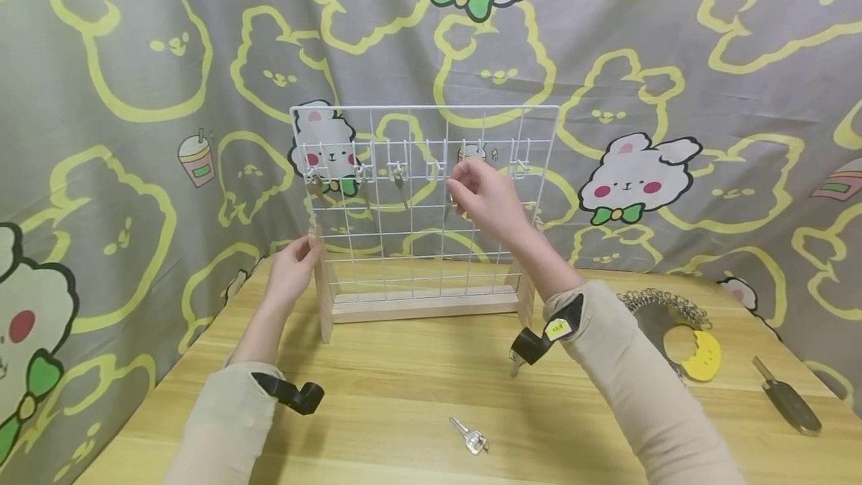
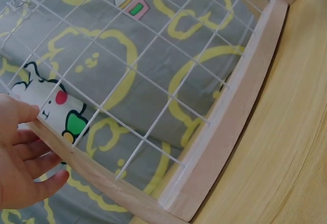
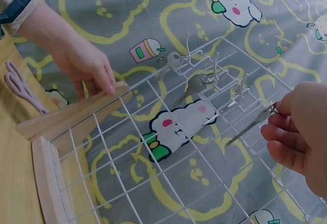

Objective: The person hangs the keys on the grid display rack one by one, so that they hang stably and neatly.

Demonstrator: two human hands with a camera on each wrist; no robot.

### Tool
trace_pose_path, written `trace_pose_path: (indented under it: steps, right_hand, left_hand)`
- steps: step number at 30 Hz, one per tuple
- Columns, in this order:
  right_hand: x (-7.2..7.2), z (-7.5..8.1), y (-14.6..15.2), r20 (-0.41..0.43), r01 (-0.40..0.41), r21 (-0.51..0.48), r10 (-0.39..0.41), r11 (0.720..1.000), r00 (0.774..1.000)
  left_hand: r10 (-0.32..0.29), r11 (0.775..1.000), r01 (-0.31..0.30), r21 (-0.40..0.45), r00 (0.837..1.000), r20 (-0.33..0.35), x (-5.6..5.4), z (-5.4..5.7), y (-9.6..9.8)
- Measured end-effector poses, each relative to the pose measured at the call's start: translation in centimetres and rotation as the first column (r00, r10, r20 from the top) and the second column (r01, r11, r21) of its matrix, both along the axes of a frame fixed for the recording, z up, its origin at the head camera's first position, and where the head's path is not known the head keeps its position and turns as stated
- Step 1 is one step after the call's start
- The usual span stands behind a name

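A white wire grid stands upright in a wooden base, with several hooks along its upper part. My left hand grips the left wooden post, thumb on the near side. My right hand is raised before the grid's upper right part. Its thumb and fingers pinch a key by the small ring at its head, and the blade points down and away from the hand. Other keys hang from hooks to the left, one of them a metal key with a rounded head.
A silver key lies on the table near the front; another key is partly hidden by the right wrist camera. On the right lie a metal chain, a yellow crescent-shaped piece and a dark-headed key. A patterned curtain hangs behind.
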State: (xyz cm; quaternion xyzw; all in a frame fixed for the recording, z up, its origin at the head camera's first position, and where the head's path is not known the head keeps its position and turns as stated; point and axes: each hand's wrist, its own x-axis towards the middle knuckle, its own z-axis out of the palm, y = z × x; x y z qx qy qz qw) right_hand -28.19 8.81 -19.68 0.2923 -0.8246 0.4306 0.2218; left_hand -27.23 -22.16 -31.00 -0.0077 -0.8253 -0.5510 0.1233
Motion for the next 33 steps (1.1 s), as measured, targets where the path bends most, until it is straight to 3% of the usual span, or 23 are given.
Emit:
trace_pose_path:
  steps: [10, 18, 33]
  right_hand:
    - [-0.4, 0.6, -1.2, 0.007, 0.076, -0.089, -0.075, 0.993, 0.997]
    - [-0.7, 0.6, -1.6, -0.022, 0.141, -0.054, -0.142, 0.989, 0.990]
    - [-1.2, 0.3, -1.4, -0.074, 0.121, -0.039, -0.124, 0.992, 0.990]
  left_hand:
    - [0.000, 1.000, 0.000, -0.007, 1.000, 0.003, 0.0, -0.2, -0.1]
    - [0.001, 1.000, -0.001, -0.005, 1.000, -0.006, -0.1, -0.2, -0.1]
    - [0.005, 1.000, -0.005, -0.003, 1.000, -0.011, -0.1, -0.1, -0.1]
